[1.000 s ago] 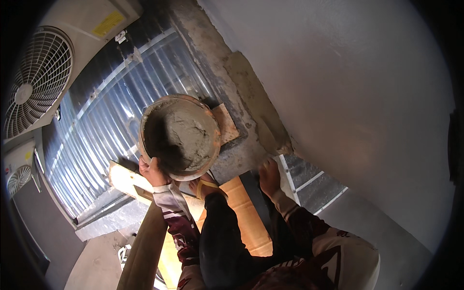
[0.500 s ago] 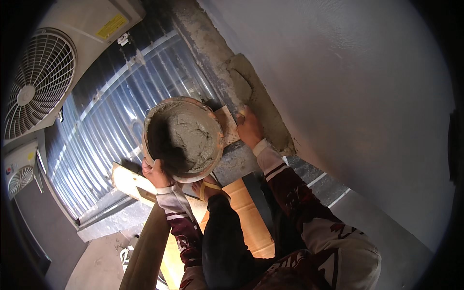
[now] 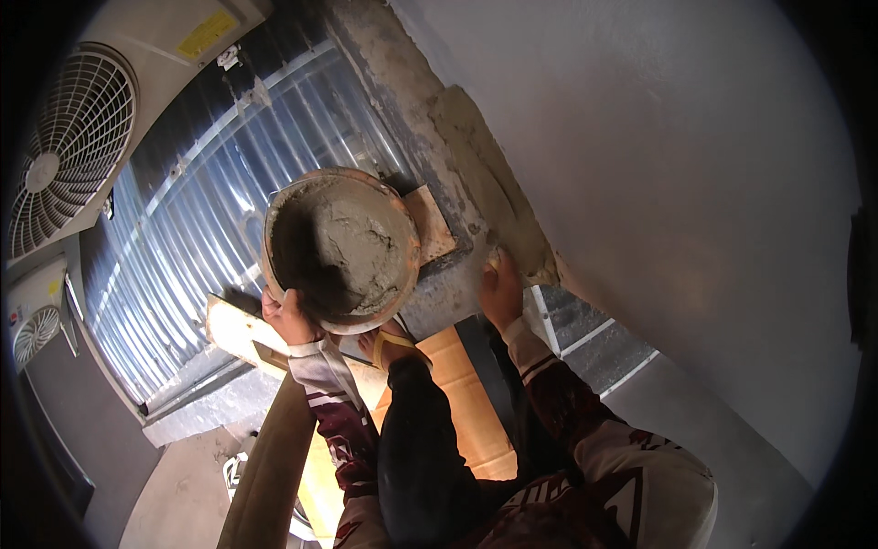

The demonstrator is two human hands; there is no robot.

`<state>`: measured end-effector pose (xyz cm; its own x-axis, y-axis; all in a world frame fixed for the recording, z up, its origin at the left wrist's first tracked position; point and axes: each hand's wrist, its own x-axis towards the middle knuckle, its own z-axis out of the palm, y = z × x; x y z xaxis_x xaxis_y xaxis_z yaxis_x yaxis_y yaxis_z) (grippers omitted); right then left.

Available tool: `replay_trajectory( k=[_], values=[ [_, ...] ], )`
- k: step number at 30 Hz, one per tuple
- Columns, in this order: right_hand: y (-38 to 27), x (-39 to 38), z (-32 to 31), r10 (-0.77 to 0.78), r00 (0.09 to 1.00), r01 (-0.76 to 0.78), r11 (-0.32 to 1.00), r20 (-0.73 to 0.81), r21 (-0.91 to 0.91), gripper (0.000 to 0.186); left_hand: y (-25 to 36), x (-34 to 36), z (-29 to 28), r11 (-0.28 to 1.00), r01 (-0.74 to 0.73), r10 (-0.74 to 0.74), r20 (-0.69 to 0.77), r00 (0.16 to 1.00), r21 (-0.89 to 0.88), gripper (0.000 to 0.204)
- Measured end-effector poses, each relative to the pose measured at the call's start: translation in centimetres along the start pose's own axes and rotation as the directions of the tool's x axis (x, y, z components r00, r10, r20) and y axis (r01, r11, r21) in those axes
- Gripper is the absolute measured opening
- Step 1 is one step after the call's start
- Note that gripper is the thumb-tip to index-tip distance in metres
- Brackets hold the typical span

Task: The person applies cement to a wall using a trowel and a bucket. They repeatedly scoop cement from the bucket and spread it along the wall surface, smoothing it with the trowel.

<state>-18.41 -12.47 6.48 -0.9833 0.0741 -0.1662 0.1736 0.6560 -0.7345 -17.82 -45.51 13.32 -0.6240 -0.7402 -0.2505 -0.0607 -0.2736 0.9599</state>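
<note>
– Where is the cement (image 3: pixel 361 247)?
– In the bucket (image 3: pixel 414 240), left of the wall (image 3: pixel 677 229). The left hand (image 3: pixel 291 318) grips its rim; the right hand (image 3: pixel 501 291), near the wall, I cannot tell.
– Which step?
– Probably spreading; next needs smooth strokes.

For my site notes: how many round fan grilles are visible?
2: the large, round pale fan grille, upper left; the smaller, round white fan grille below it. Others may be hidden.
</note>
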Motion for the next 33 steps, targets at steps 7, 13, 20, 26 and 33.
replay_trajectory(
  k=[7,13,20,26,33],
  values=[
    [5.7,-7.0,-2.5,0.181,0.979,-0.168,0.976,0.09,-0.136,0.045,-0.1,0.2,-0.2,1.0,-0.017,0.017,0.019,1.0,0.005,0.022],
    [5.5,-10.1,-4.6,0.196,0.959,-0.163,0.972,0.204,-0.168,0.048,-0.2,0.4,-1.0,1.0,-0.019,0.019,0.013,1.0,-0.024,0.023],
    [7.6,-8.8,-1.0,0.132,0.991,-0.13,0.975,0.003,-0.181,0.049,-1.2,0.4,-1.1,0.998,-0.005,0.007,0.029,1.0,-0.056,0.027],
    [6.2,-7.8,-3.1,0.353,0.936,-0.353,0.935,-0.001,0.034,0.042,-1.0,0.5,-1.5,1.0,-0.016,0.016,0.012,1.0,-0.01,0.027],
    [7.3,-13.5,-9.1,0.247,0.966,-0.228,0.954,0.079,-0.193,0.039,-1.7,1.3,-3.0,0.996,-0.026,0.019,0.087,0.996,0.087,0.028]
  ],
)
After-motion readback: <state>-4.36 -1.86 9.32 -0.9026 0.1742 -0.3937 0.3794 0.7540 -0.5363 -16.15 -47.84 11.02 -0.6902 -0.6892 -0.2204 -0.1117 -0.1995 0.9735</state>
